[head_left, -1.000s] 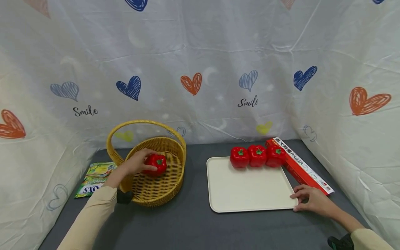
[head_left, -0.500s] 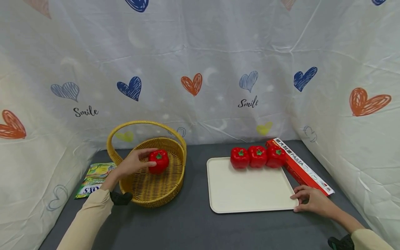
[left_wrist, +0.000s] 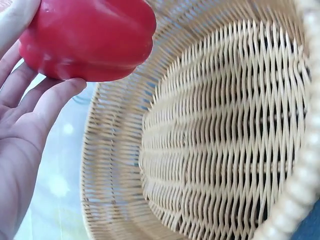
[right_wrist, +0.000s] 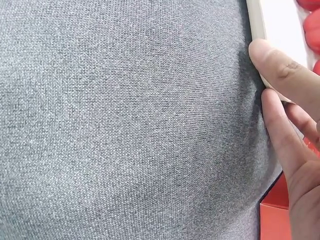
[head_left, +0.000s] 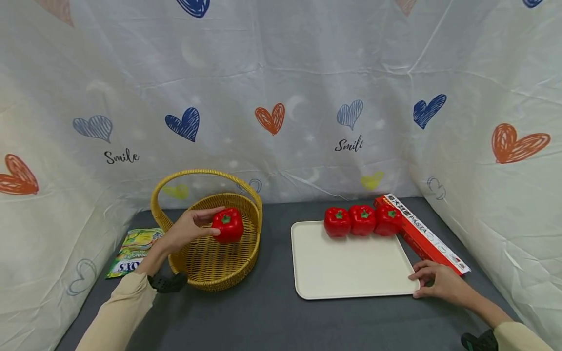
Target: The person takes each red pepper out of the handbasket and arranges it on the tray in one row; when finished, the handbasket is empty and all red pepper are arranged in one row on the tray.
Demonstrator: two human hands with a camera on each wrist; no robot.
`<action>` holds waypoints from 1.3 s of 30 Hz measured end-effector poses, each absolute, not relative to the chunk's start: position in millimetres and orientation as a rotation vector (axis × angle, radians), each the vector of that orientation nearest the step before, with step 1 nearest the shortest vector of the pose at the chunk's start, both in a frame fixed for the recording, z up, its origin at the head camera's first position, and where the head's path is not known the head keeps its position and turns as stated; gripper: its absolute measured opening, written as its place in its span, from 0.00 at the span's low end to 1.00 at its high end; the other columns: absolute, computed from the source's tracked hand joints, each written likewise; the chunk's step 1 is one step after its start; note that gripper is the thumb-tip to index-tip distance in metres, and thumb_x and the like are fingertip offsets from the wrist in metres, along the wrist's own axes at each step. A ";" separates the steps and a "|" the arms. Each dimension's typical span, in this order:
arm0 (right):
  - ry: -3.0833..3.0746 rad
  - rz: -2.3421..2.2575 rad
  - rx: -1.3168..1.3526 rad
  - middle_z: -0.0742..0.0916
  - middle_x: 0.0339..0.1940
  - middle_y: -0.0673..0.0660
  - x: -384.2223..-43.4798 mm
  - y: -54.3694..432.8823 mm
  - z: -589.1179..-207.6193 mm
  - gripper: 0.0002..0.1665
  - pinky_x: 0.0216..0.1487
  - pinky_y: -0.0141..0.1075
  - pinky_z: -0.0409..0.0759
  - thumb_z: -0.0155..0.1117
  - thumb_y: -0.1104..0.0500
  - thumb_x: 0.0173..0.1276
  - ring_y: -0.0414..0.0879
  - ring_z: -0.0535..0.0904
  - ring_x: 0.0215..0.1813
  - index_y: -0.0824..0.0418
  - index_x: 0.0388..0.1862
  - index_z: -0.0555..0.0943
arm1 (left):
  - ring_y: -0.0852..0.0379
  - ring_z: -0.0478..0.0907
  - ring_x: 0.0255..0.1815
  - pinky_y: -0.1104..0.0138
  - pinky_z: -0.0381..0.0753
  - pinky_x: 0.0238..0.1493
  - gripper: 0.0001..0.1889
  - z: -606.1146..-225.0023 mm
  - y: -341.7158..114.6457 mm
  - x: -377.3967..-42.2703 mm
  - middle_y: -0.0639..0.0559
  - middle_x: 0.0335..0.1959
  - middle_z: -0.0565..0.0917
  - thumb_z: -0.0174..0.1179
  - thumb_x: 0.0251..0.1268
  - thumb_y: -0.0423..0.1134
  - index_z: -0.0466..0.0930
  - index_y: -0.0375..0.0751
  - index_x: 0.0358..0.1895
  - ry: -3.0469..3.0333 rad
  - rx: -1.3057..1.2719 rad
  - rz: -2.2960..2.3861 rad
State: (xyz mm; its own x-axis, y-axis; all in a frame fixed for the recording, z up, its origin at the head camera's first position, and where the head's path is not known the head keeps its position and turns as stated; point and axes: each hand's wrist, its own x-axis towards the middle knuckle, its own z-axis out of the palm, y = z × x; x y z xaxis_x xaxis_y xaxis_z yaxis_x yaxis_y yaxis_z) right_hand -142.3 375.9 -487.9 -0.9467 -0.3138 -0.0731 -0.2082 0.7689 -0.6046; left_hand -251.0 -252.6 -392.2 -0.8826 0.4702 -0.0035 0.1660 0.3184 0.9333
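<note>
My left hand (head_left: 186, 231) grips a red bell pepper (head_left: 229, 226) between thumb and fingers, over the yellow wicker basket (head_left: 211, 282). Seen from the left wrist, the pepper (left_wrist: 90, 37) is lifted clear of the woven basket floor (left_wrist: 220, 135), and part of its top is cut off by the frame. My right hand (head_left: 443, 283) pinches the near right corner of a cream tray (head_left: 351, 270); the right wrist view has the thumb on the tray rim (right_wrist: 256, 22) and a finger below it. Several red bell peppers (head_left: 362, 219) form a row along the tray's far edge.
A red and white pasta box (head_left: 423, 234) lies slanted beside the tray's right side. Left of the basket is a green and yellow snack packet (head_left: 133, 251), partly behind my left arm. Over the basket arches a tall handle (head_left: 206, 171). A printed curtain (head_left: 307, 170) closes off the table's back.
The left hand has raised the bell pepper from low in the basket and shifted it a little to the right. The right hand and the tray have stayed in place.
</note>
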 end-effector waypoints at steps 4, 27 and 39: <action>2.782 -0.941 -0.427 0.81 0.45 0.65 -141.8 376.8 -488.9 0.22 0.28 0.27 0.73 0.79 0.53 0.48 0.33 0.74 0.28 0.64 0.39 0.87 | 0.57 0.79 0.56 0.58 0.83 0.46 0.32 -385.7 -249.2 -243.3 0.36 0.61 0.75 0.66 0.60 0.36 0.67 0.38 0.69 2.276 0.623 1.613; 2.786 -0.925 -0.423 0.81 0.45 0.64 -143.6 375.9 -489.9 0.22 0.29 0.27 0.74 0.80 0.52 0.47 0.33 0.74 0.28 0.63 0.39 0.87 | 0.48 0.71 0.65 0.60 0.77 0.56 0.31 -386.0 -127.4 -229.9 0.44 0.65 0.73 0.67 0.60 0.36 0.69 0.42 0.68 2.067 0.854 1.601; 2.800 -0.919 -0.447 0.81 0.45 0.64 -143.0 375.7 -486.4 0.22 0.30 0.27 0.74 0.79 0.52 0.48 0.33 0.74 0.29 0.63 0.39 0.87 | 0.45 0.67 0.68 0.58 0.71 0.62 0.31 -423.3 -58.0 -256.8 0.39 0.65 0.71 0.64 0.61 0.29 0.66 0.33 0.68 2.135 0.710 1.586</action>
State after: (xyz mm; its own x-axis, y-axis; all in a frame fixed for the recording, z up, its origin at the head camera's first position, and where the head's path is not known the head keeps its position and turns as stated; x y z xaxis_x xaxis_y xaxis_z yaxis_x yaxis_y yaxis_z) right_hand -143.0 375.7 -486.4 -0.9424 -0.3292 -0.0591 -0.2301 0.7664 -0.5997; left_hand -256.8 -58.0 -423.3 -0.7973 0.6036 -0.0081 0.1664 0.2325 0.9583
